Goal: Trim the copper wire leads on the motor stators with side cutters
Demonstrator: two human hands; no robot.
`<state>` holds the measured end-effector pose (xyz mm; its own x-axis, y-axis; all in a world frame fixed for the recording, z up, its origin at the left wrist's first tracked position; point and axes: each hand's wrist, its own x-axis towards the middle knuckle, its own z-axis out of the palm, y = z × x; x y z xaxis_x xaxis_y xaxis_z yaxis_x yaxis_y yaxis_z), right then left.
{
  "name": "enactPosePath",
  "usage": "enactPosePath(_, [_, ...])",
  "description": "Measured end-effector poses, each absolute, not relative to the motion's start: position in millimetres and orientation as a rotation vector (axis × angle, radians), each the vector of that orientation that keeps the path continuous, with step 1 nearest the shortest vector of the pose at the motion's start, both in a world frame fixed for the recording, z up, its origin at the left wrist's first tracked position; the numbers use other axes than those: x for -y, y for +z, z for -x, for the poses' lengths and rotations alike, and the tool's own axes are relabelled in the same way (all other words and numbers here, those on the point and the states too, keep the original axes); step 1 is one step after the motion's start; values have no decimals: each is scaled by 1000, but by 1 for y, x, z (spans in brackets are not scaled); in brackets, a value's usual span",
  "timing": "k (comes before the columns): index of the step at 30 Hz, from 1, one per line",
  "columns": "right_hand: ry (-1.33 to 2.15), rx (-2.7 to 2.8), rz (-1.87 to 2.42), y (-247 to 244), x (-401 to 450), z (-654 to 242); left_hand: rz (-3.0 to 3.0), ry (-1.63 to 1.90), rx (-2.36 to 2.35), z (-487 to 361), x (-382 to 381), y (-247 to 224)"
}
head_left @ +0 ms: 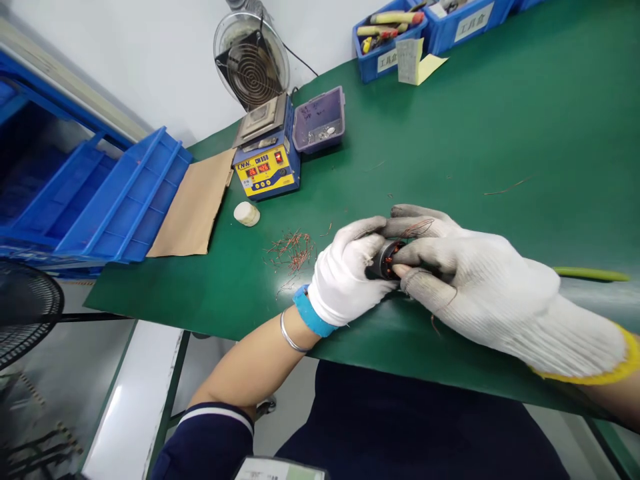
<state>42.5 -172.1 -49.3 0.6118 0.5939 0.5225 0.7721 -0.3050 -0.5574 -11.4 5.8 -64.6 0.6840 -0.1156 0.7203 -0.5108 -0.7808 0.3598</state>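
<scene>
Green desk, near edge: my left fingers clamp a black cylinder; my right fingers pinch together at its copper windings. Probably light and rigid, windings delicate; best gripped from outside.

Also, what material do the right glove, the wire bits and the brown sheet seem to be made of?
Right glove: knitted fabric, matte, with fine ribs; cotton or synthetic, I cannot tell. Wire bits: probably copper, slightly shiny, from their reddish-orange colour. Brown sheet: likely cardboard, dull, flat and tan.
</scene>
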Motion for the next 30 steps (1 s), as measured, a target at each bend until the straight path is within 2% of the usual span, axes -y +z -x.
enactPosePath(10, [-737,1363,2058,-29,176,-41,-2304,907,237,11,8,-62])
enactPosePath(18, [-820,1510,2155,-43,172,-47,-2584,383,-199,1,12,-61])
enactPosePath(20, [-780,1527,2157,-47,172,-51,-2641,264,-168,-2,6,-60])
enactPosePath(25, [-578,1458,2173,-46,174,-50,-2358,109,291,-2,-13,-53])
enactPosePath(30, [-595,1543,2168,-39,185,-53,-2370,56,174,-2,-13,-49])
